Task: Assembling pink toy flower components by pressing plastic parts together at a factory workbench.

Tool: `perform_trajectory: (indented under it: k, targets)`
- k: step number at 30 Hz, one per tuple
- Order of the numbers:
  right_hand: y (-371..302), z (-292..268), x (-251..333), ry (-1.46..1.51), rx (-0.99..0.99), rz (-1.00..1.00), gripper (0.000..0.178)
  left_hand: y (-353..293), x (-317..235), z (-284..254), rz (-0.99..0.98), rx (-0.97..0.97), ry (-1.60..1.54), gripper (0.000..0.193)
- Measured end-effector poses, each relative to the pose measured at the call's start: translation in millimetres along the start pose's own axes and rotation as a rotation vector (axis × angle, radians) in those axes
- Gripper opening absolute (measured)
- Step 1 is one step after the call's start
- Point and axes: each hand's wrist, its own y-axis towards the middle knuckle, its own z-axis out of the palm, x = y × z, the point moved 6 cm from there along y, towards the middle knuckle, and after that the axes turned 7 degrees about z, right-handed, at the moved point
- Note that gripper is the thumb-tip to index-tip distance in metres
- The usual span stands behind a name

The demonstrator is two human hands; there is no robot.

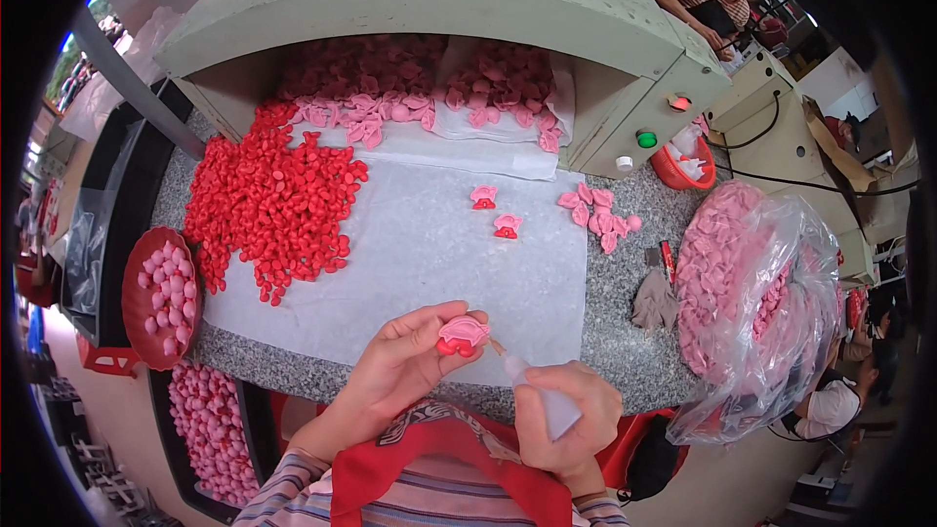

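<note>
Between the fingertips of my left hand (390, 361) is a small plastic figure part (463, 334), pink on top with two red rounded feet below. My right hand (590, 415) grips a translucent white squeeze bottle (559, 412) with a thin nozzle. The nozzle tip is close to the right side of the part; whether they touch I cannot tell. Farther off on the white sheet (420, 234) stand two similar pink-and-red figures, one figure (483, 197) behind the other figure (507, 225). A cluster of loose pink parts (600, 215) lies to their right.
Red pieces (273, 205) are heaped at left, beside a red bowl (134, 304) of pink parts. A greenish metal housing (420, 10) arches over more pink parts. At right are a plastic bag (727, 263) of pink parts, a grey cloth (655, 301) and a red basket (673, 176). People sit farther right.
</note>
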Motion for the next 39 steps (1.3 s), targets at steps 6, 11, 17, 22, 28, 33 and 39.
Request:
perform_trajectory:
  k: [6,11,17,22,28,33,39]
  targets:
    - [0.7,1.8,1.3,-0.04,-0.021,-0.029,0.022,-0.8,0.5,-2.5,-0.006,-0.044,-0.024,0.034]
    - [-0.6,4.2,-5.6,-0.038,-0.01,0.023,0.02,0.4,-0.2,-0.3,0.001,-0.035,-0.053,0.036]
    - [-1.3,4.7,-7.1,-0.027,-0.022,0.013,0.019,0.4,0.6,-3.5,0.011,-0.029,-0.014,0.041]
    - [-1.1,3.6,-6.5,-0.014,-0.027,0.016,0.018,0.9,1.4,-3.6,0.01,-0.013,-0.045,0.041]
    - [-0.8,2.9,-6.0,-0.019,-0.033,0.021,0.017,0.5,1.4,-4.3,0.007,-0.023,-0.033,0.041]
    - [0.3,1.9,-5.0,-0.025,-0.039,0.036,0.016,0.2,-0.1,-4.5,0.027,-0.026,-0.031,0.04]
    - [-3.6,-1.9,-7.9,0.008,-0.059,0.06,0.018,1.5,1.2,-4.5,0.02,-0.034,-0.091,0.036]
